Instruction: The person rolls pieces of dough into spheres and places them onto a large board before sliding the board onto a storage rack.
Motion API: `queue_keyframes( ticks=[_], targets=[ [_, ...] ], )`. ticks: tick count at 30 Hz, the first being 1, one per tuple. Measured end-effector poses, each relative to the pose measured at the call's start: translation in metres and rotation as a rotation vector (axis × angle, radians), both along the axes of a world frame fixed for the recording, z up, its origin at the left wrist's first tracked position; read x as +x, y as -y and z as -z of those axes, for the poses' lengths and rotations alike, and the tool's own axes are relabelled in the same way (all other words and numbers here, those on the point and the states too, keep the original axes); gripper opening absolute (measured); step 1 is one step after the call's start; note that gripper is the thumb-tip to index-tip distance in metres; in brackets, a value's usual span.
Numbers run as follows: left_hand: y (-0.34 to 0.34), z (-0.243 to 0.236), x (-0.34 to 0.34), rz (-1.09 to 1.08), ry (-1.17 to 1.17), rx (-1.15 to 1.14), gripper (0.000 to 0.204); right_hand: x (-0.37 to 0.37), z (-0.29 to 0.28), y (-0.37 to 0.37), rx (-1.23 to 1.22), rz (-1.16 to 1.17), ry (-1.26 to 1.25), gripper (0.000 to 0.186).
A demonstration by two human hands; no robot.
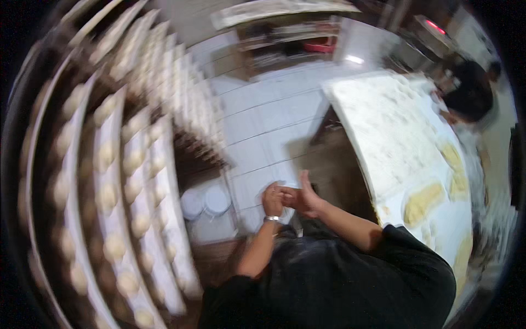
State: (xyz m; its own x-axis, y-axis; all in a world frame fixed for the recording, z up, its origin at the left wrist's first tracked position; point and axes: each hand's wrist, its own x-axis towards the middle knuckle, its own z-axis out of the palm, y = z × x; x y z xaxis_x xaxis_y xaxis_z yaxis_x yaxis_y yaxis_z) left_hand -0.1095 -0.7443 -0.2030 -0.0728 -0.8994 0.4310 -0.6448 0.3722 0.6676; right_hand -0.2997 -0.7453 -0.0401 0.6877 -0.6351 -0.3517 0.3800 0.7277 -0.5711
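Observation:
My two hands meet in front of my body, above the white tiled floor (263, 118). My left hand (272, 200) is curled into a loose fist and has a metal bracelet (272, 219) at the wrist. My right hand (304, 197) touches the left hand's fingers, with its thumb sticking up. I can see nothing held between them, though the picture is blurred. My dark shirt (339, 279) fills the lower edge.
A tall rack (118, 181) of long trays with several pale dough balls fills the left side. Two round white lids (205, 202) lie on the floor beside it. On the right is a floured table (394, 131) with yellow dough pieces (423, 200). Another person (470, 93) stands at its far end.

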Motion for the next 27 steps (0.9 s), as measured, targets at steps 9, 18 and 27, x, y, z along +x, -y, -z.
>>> queue_keyframes(
  ticks=[9,18,27],
  targets=[
    [-0.049,0.05,0.027,0.259,0.547,0.947,0.063,-0.185,0.079,-0.297,-0.286,0.393,-1.225,0.066],
    [-0.21,0.029,-0.223,0.799,0.519,0.914,0.049,-0.291,0.105,-0.622,0.258,1.074,-1.17,0.037],
    [-0.497,-0.09,-0.541,1.751,0.427,0.676,0.057,-0.419,0.131,-0.788,0.989,1.863,-1.535,0.065]
  ],
)
